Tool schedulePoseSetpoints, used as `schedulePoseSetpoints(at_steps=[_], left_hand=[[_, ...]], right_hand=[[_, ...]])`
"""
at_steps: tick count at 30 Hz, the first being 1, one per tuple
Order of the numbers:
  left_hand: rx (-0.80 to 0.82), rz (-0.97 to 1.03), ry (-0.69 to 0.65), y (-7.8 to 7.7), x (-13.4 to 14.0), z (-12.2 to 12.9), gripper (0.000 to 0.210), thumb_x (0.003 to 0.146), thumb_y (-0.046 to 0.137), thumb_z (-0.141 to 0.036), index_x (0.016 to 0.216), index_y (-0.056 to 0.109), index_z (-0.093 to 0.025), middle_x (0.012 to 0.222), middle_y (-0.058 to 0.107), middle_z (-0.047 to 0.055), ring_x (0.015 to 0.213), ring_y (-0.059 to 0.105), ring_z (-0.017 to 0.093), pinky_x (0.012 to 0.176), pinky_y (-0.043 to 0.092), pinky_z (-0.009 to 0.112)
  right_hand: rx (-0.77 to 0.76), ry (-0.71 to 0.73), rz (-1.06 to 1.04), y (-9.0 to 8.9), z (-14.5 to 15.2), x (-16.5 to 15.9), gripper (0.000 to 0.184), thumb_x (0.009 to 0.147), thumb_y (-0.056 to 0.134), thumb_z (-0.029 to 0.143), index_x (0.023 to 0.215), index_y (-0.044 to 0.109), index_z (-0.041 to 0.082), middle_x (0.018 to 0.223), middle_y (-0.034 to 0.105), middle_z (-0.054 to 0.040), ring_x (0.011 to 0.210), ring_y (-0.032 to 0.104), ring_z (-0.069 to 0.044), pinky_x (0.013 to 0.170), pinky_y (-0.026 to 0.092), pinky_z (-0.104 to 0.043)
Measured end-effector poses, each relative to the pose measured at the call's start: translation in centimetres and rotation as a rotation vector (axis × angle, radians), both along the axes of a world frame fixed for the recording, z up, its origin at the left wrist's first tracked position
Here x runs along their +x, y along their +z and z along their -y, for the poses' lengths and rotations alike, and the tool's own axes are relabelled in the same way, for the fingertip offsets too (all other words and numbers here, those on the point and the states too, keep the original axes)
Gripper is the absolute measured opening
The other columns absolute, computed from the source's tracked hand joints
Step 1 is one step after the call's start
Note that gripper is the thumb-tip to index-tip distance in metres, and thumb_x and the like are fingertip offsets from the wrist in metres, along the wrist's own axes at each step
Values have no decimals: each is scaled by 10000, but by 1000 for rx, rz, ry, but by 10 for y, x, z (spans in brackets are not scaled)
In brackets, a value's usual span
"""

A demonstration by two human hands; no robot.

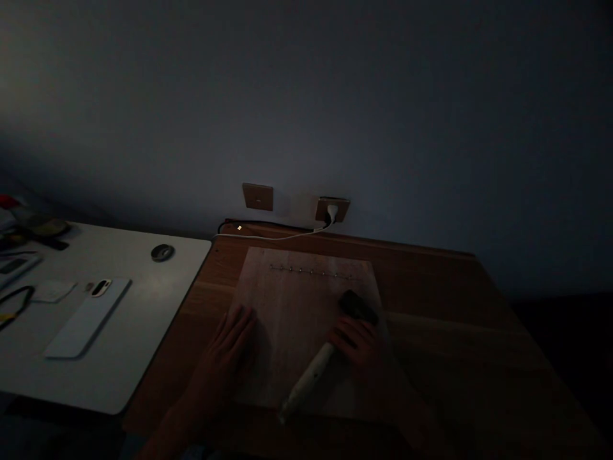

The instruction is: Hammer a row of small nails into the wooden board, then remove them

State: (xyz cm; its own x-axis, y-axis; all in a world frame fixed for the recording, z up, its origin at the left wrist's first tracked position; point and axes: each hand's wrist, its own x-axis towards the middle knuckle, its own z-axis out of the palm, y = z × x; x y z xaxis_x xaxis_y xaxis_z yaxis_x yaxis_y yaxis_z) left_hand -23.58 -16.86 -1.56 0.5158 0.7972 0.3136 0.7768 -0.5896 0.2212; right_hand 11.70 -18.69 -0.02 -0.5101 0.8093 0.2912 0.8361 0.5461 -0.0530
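A pale square wooden board (287, 306) lies on the brown wooden table. Across its far part runs a row of several small nails (311, 272). My left hand (232, 338) rests flat on the board's left edge, fingers stretched out, holding nothing. My right hand (357, 342) is wrapped round a mallet (309, 380) near its dark head, above the right half of the board. The mallet's light handle slants down to the left towards the board's near edge. Dim light hides detail around my right fingers.
The brown table (431, 300) meets a grey wall with a socket (332, 209) and a plugged-in white cable (272, 237). On the left, a white table (138, 319) carries a phone (89, 322), a roll of tape (162, 253) and other items. A blank wall plate (258, 197) sits left of the socket.
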Motion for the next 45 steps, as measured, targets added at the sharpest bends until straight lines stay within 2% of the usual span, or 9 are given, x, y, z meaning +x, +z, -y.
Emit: schedulePoseSetpoints(at_steps=[8, 13, 15, 18, 20, 25, 31, 39, 45], left_hand=[[51, -32, -8, 6, -3, -9, 416, 1006, 490, -269, 1413, 542, -201, 1427, 613, 120, 1370, 517, 313, 1171, 388, 564], [-36, 86, 42, 19, 16, -79, 374, 1007, 438, -210, 1355, 573, -199, 1381, 611, 138, 1189, 617, 271, 990, 545, 458], [-63, 143, 28, 23, 32, -115, 385, 971, 473, -170, 1338, 588, -172, 1377, 598, 152, 1238, 584, 284, 1021, 526, 464], [-175, 172, -65, 25, 51, -155, 383, 922, 503, -110, 1270, 646, -182, 1289, 647, 131, 1193, 608, 262, 1012, 526, 425], [-242, 196, -110, 25, 57, -167, 372, 909, 490, -81, 1207, 687, -182, 1193, 685, 117, 1128, 635, 246, 982, 532, 395], [-300, 216, -107, 24, 53, -171, 341, 941, 462, -105, 1143, 727, -177, 1059, 710, 111, 981, 682, 226, 891, 544, 343], [-317, 201, -122, 35, 57, -179, 310, 920, 528, -104, 1139, 735, -179, 1093, 725, 125, 982, 695, 237, 891, 535, 340], [-369, 178, -288, 38, 64, -185, 240, 912, 551, -120, 964, 770, -203, 952, 718, 89, 878, 692, 199, 845, 523, 286], [-370, 236, -197, 36, 67, -182, 211, 868, 569, -114, 874, 764, -192, 896, 712, 84, 829, 678, 203, 807, 515, 289]], right_hand=[[-49, -58, -40, 5, 9, 35, 546, 882, 414, -20, 1283, 679, 238, 1316, 686, -92, 1285, 570, -246, 1012, 512, -434], [-33, -411, -102, 39, -51, 27, 338, 1004, 407, 201, 1131, 719, 176, 1064, 730, -138, 1025, 661, -266, 958, 525, -433], [-189, -500, 38, 54, -82, 19, 331, 1028, 408, 262, 1074, 717, 153, 1051, 733, -156, 1012, 674, -286, 915, 529, -424], [-401, -521, 215, 64, -116, 7, 334, 1041, 425, 330, 1113, 690, 140, 1088, 728, -190, 1013, 687, -307, 814, 531, -396], [-458, -505, 255, 62, -127, 2, 283, 1031, 437, 246, 1129, 681, 141, 1086, 733, -193, 992, 701, -292, 784, 518, -366], [-468, -451, 248, 50, -133, 5, 334, 956, 411, 25, 1154, 661, 124, 1099, 727, -186, 1016, 694, -256, 830, 471, -331], [-496, -364, 191, 43, -139, 2, 316, 968, 395, 60, 1124, 666, 111, 1139, 707, -173, 1068, 651, -235, 891, 437, -319], [-501, -309, 91, 30, -139, -6, 298, 984, 406, 79, 1093, 674, 149, 1138, 705, -133, 1073, 632, -209, 909, 427, -302], [-452, -341, -69, 36, -136, -1, 284, 981, 417, 134, 1045, 692, 166, 1103, 718, -135, 1077, 642, -232, 951, 446, -347]])
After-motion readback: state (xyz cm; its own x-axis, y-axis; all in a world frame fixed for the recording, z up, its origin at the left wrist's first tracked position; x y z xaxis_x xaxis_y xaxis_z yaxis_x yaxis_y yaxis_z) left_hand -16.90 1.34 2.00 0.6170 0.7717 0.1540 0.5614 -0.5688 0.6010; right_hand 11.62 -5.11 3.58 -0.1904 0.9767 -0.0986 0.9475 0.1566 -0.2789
